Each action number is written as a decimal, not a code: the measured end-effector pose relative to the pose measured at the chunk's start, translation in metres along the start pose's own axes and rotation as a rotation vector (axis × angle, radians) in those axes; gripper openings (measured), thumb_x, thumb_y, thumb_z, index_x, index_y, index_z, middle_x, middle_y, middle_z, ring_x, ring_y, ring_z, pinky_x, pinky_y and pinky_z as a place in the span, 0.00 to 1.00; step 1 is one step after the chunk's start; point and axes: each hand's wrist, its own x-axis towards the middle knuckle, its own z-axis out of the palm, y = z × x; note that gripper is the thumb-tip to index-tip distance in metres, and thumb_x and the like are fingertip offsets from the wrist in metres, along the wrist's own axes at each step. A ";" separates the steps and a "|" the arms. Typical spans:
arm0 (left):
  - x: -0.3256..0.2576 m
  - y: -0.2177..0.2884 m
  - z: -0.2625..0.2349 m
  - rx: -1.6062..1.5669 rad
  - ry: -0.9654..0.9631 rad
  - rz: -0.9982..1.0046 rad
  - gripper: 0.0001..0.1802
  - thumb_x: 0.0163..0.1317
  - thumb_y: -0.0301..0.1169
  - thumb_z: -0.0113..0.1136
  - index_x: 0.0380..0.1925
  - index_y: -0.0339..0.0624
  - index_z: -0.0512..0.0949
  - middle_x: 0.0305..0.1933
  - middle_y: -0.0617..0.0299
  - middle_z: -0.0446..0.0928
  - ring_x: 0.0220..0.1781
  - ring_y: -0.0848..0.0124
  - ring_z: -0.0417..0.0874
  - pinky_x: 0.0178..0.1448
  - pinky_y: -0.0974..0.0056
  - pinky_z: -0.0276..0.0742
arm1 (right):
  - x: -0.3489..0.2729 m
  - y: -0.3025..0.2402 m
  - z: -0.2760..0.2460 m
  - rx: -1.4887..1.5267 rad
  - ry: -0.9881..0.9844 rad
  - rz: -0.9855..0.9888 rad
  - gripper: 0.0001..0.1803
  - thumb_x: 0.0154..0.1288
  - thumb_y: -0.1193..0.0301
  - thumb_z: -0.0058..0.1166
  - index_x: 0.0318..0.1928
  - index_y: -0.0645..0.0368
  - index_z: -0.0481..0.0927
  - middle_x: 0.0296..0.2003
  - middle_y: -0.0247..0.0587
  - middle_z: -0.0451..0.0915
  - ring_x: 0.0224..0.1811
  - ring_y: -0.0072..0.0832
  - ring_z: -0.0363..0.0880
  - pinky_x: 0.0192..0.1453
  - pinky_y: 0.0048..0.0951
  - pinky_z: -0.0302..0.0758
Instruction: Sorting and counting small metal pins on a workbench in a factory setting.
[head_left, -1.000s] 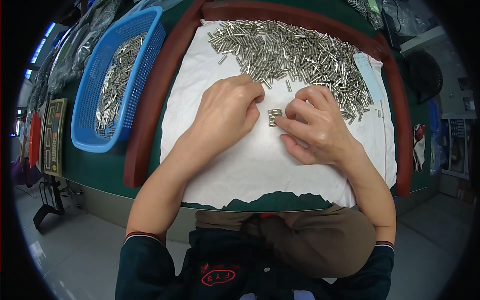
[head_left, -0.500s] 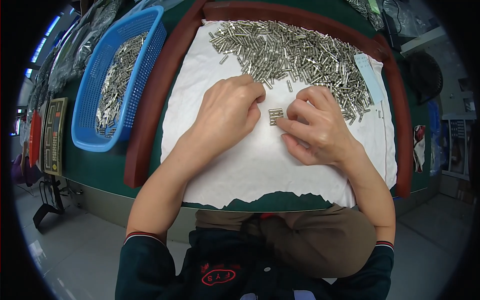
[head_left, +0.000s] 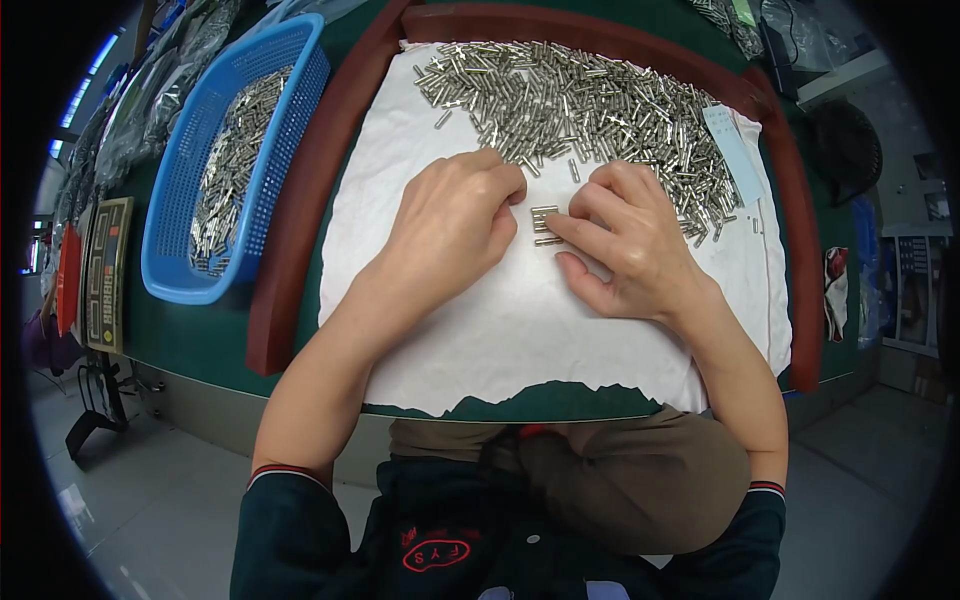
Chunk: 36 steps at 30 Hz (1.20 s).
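Note:
A small row of short silver metal pins point(head_left: 544, 211) lies on the white cloth point(head_left: 480, 330) between my hands. The lowest pin is a little apart from the others. My right hand point(head_left: 635, 240) rests its index fingertip at the right side of this row, its thumb spread away below. To the left of the row, my left hand point(head_left: 455, 215) is curled with thumb and fingers together; whatever its fingertips hold, if anything, is hidden. Beyond both hands spreads a large heap of similar pins point(head_left: 590, 105), and a few stray ones lie along its near edge.
A dark red wooden frame point(head_left: 285, 230) borders the cloth on the left, far and right sides. Left of it, a blue plastic basket point(head_left: 160, 250) contains many more pins. A pale blue paper slip point(head_left: 735, 155) lies by the heap's right edge. Plastic bags point(head_left: 185, 70) sit at the far left.
My right index finger has shifted slightly up and left over the small row. The pins there were packed together; now the lowest one is separated by a gap. My left hand keeps its curled pose.

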 end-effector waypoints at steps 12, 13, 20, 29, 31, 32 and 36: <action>0.001 0.001 -0.001 0.009 -0.019 -0.015 0.06 0.51 0.18 0.55 0.29 0.30 0.79 0.32 0.51 0.79 0.30 0.55 0.80 0.36 0.58 0.76 | -0.003 0.004 0.005 -0.089 0.044 0.143 0.20 0.42 0.81 0.56 0.41 0.61 0.84 0.33 0.38 0.75 0.40 0.37 0.72 0.44 0.37 0.69; 0.001 0.001 -0.001 0.008 -0.020 -0.014 0.06 0.51 0.18 0.55 0.29 0.30 0.79 0.32 0.51 0.79 0.30 0.55 0.80 0.36 0.58 0.76 | -0.002 0.003 0.004 -0.099 0.030 0.140 0.18 0.43 0.80 0.57 0.39 0.61 0.84 0.33 0.37 0.75 0.41 0.37 0.71 0.44 0.37 0.69; 0.000 0.001 -0.001 0.017 -0.025 -0.020 0.07 0.51 0.18 0.55 0.30 0.30 0.79 0.32 0.51 0.79 0.30 0.55 0.80 0.35 0.58 0.76 | -0.001 -0.002 0.007 -0.062 0.017 0.109 0.16 0.43 0.80 0.58 0.37 0.59 0.84 0.32 0.37 0.74 0.40 0.37 0.71 0.44 0.37 0.69; 0.000 0.001 -0.001 0.027 -0.029 -0.010 0.07 0.50 0.18 0.55 0.30 0.30 0.79 0.32 0.51 0.79 0.30 0.55 0.80 0.35 0.58 0.76 | -0.002 0.001 0.005 0.037 0.097 0.126 0.17 0.37 0.84 0.54 0.32 0.59 0.85 0.29 0.36 0.74 0.38 0.36 0.70 0.42 0.35 0.68; 0.000 0.000 -0.001 0.027 -0.028 -0.009 0.07 0.50 0.18 0.55 0.30 0.30 0.79 0.32 0.51 0.79 0.30 0.55 0.80 0.35 0.58 0.76 | -0.001 0.003 0.003 0.034 0.099 0.142 0.16 0.38 0.84 0.54 0.32 0.59 0.85 0.29 0.36 0.74 0.38 0.36 0.70 0.42 0.35 0.69; 0.000 0.000 -0.001 0.026 -0.030 -0.008 0.07 0.51 0.18 0.55 0.30 0.30 0.80 0.32 0.50 0.79 0.30 0.55 0.80 0.35 0.58 0.76 | -0.001 0.003 0.002 0.031 0.101 0.158 0.15 0.38 0.84 0.54 0.31 0.59 0.85 0.28 0.36 0.74 0.38 0.36 0.71 0.41 0.34 0.69; 0.001 0.001 -0.005 0.035 -0.066 0.020 0.08 0.51 0.21 0.58 0.32 0.31 0.80 0.32 0.50 0.78 0.31 0.54 0.80 0.37 0.57 0.76 | -0.002 0.002 -0.001 0.025 0.062 0.186 0.09 0.43 0.77 0.61 0.30 0.60 0.83 0.31 0.36 0.75 0.41 0.36 0.71 0.44 0.35 0.68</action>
